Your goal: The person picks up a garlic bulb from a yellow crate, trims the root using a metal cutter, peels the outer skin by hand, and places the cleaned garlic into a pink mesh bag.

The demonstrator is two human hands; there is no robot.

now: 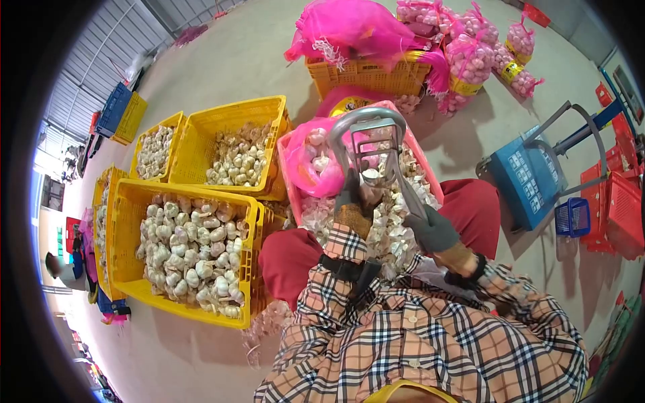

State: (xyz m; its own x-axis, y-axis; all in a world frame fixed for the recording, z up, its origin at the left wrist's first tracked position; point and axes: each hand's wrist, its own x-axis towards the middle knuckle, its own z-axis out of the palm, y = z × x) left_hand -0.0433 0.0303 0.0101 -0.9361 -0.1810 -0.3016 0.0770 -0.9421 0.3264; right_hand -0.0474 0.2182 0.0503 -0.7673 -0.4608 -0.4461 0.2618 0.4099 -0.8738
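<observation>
A grey metal cutter with a looped frame and a long lever handle stands over a pink crate between my knees. My right hand, in a dark glove, is closed around the lower end of that handle. Just below the frame, my left hand, also gloved, is closed on a garlic bulb, partly hidden by the fingers. Dry garlic skins and trimmings fill the crate beneath both hands. A pink mesh bag with garlic bulbs in it lies at the crate's left side.
To the left, yellow crates hold many garlic bulbs. Behind stands another yellow crate topped with pink mesh bags. Filled garlic bags are at the back right. A blue platform scale and red baskets stand right.
</observation>
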